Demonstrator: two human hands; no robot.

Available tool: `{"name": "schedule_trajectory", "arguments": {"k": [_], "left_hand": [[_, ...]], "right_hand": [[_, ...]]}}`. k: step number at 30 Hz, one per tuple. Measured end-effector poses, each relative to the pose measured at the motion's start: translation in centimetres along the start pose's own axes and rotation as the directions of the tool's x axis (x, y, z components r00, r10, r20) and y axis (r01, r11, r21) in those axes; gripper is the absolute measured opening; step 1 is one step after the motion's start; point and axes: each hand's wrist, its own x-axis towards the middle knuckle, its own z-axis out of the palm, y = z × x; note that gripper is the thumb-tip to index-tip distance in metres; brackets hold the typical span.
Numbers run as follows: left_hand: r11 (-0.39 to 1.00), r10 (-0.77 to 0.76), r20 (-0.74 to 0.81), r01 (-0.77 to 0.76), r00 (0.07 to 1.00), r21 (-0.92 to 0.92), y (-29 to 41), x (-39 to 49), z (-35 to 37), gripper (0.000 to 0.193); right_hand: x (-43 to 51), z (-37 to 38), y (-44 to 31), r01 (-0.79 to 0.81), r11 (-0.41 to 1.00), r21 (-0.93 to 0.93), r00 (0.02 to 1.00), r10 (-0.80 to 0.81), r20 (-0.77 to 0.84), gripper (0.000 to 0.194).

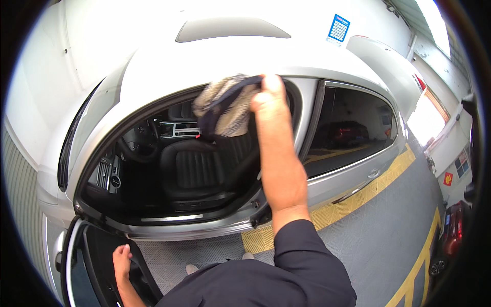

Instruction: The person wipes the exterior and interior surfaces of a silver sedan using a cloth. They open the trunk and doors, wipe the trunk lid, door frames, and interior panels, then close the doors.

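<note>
My right hand (270, 94) grips a striped cloth (234, 107) in beige, grey and dark navy. The cloth is blurred and hangs in front of the upper rear part of the open front door frame of a silver car (307, 115). Behind it is a black ribbed driver's seat (195, 165), its backrest partly covered by the cloth and my arm. My left hand (122, 259) is at the lower left with curled fingers, over the inner panel of the open front door (103, 261). Nothing shows in it.
A steering wheel (140, 140) and centre console (180, 129) show inside. The rear door (345, 188) is shut; the boot lid (387, 69) stands raised. Grey and yellow grid tiles (261, 240) cover the floor. A red car (452, 234) stands at far right.
</note>
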Motion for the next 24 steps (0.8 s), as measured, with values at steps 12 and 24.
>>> {"name": "schedule_trajectory", "arguments": {"k": [12, 24], "left_hand": [[0.665, 0.583, 0.158, -0.356, 0.797, -0.656, 19.8, -11.9, 23.8, 0.058], [0.518, 0.853, 0.237, -0.806, 0.465, -0.285, 22.8, -19.3, 41.0, 0.038]], "right_hand": [[-7.3, -12.1, -13.6, 0.237, 0.956, -0.173, 0.937, -0.177, 0.302, 0.027], [-24.8, -30.5, -8.4, 0.203, 0.210, -0.956, 0.976, 0.042, 0.216, 0.048]]}}
